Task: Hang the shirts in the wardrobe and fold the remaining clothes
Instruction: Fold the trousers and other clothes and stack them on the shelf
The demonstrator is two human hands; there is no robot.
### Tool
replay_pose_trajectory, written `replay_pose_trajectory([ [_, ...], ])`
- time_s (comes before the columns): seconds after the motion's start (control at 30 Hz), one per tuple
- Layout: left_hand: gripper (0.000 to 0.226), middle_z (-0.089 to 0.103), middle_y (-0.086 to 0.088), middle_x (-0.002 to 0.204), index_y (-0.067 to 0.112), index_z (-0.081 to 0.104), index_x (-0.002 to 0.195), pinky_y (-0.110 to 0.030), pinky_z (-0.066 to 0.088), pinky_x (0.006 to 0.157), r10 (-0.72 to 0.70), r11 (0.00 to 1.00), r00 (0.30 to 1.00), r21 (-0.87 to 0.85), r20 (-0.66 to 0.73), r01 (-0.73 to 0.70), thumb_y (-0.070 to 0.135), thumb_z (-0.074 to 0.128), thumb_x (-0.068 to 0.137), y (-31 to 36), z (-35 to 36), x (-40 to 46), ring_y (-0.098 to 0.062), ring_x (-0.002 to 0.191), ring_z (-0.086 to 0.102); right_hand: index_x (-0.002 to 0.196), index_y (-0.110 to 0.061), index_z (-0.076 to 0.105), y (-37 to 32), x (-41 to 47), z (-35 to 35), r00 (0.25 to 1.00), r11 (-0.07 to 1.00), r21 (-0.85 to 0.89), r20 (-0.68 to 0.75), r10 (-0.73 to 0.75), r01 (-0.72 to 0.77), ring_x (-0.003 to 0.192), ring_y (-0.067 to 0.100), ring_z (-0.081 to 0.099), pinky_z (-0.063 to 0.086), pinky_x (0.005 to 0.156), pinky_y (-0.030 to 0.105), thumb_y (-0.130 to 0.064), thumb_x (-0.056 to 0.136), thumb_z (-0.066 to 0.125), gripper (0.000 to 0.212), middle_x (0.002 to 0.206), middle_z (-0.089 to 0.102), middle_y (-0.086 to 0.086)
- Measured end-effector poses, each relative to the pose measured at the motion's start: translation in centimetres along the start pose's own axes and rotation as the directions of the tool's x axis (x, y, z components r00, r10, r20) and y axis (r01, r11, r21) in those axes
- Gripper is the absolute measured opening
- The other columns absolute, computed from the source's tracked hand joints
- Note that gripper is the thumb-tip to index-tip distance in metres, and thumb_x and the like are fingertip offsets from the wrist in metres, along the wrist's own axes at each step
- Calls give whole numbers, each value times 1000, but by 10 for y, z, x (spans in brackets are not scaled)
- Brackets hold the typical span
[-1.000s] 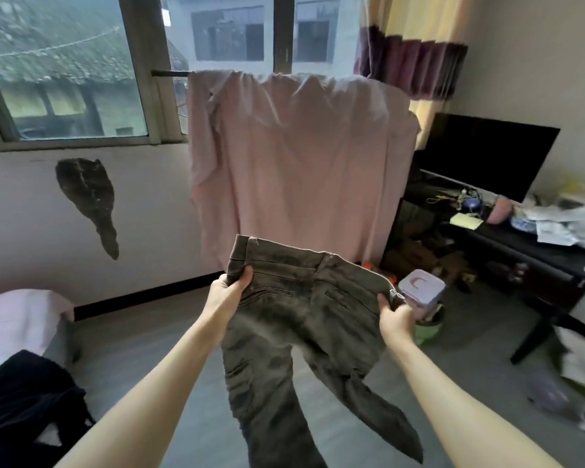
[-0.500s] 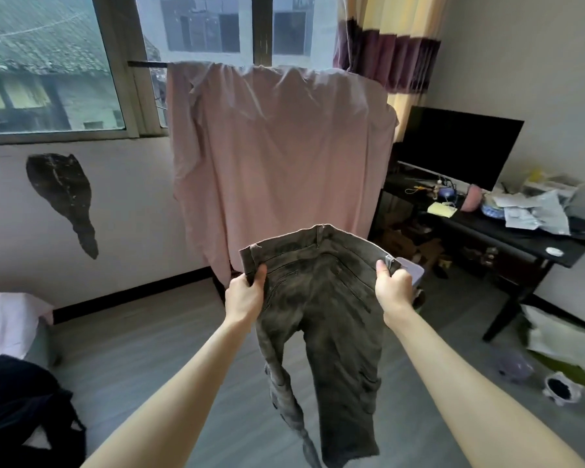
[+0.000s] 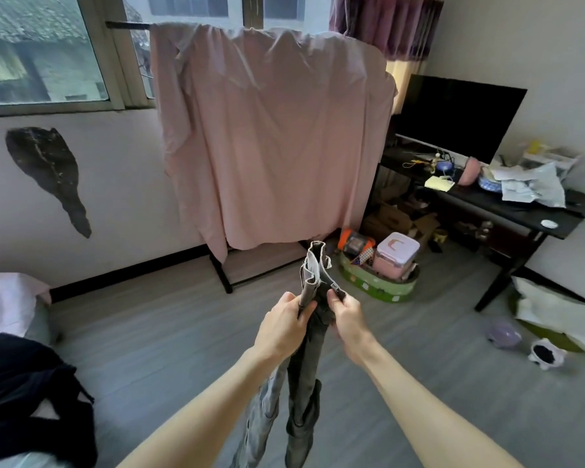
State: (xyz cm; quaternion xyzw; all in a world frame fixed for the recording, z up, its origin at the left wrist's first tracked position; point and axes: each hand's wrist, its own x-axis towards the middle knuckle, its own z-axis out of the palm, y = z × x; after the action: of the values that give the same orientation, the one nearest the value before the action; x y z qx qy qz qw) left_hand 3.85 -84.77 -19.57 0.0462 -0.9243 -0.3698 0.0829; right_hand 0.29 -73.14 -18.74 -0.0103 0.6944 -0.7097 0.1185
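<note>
I hold a pair of dark grey trousers point(image 3: 306, 373) in front of me, above the floor. Its waistband is folded together, side to side, and sticks up between my hands. My left hand point(image 3: 284, 320) grips one side of the waist and my right hand point(image 3: 347, 315) pinches the other side near the zip. The two legs hang straight down, side by side. A large pink cloth point(image 3: 274, 130) hangs over a rack by the window. Dark clothes point(image 3: 24, 390) lie on the bed at the lower left.
A black desk point(image 3: 527, 214) with a monitor point(image 3: 456, 116) and papers stands on the right. A green tub point(image 3: 379, 285) with a pink box sits on the floor beside the rack. Bags and small items lie on the floor at far right. Grey floor stretches in front.
My hands have come together, folding the trousers in half lengthwise at the waist. The trousers also dropped lower, and the legs now hang together.
</note>
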Motion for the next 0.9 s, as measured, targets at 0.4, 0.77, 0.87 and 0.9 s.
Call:
replay_pose_trajectory([
  [0.4,45,35,0,102,15,47,112,-18,43,73,7,966,927,-242,376,91,22,44,67,-9,-39,1,-13,89,45,100,3,55,-20,3,23,899,992,128,436,-36,-22,78,19,59,48,68,25,-34,94,49,38,85,61,12],
  [0.77,55,55,0,111,18,41,138,-18,55,72,-87,796,946,-549,313,255,-7,46,89,-20,-55,15,-12,84,60,104,-3,55,-24,29,31,996,996,-29,-22,-86,85,85,24,55,49,83,41,0,92,39,20,93,60,13],
  [0.87,30,56,-11,104,7,58,113,-25,54,69,-256,810,966,-556,-46,188,-4,54,86,-37,-68,23,-18,82,58,105,-9,56,-36,34,29,986,982,-91,7,-167,167,86,20,55,47,81,31,2,92,41,23,94,61,8],
  [0.9,32,53,-12,107,6,54,113,-30,53,78,-291,819,947,-547,-136,173,0,62,83,-45,-74,27,-21,91,56,112,-9,56,-43,37,27,983,979,-87,30,-182,184,96,21,58,47,89,31,3,93,42,27,104,63,9],
])
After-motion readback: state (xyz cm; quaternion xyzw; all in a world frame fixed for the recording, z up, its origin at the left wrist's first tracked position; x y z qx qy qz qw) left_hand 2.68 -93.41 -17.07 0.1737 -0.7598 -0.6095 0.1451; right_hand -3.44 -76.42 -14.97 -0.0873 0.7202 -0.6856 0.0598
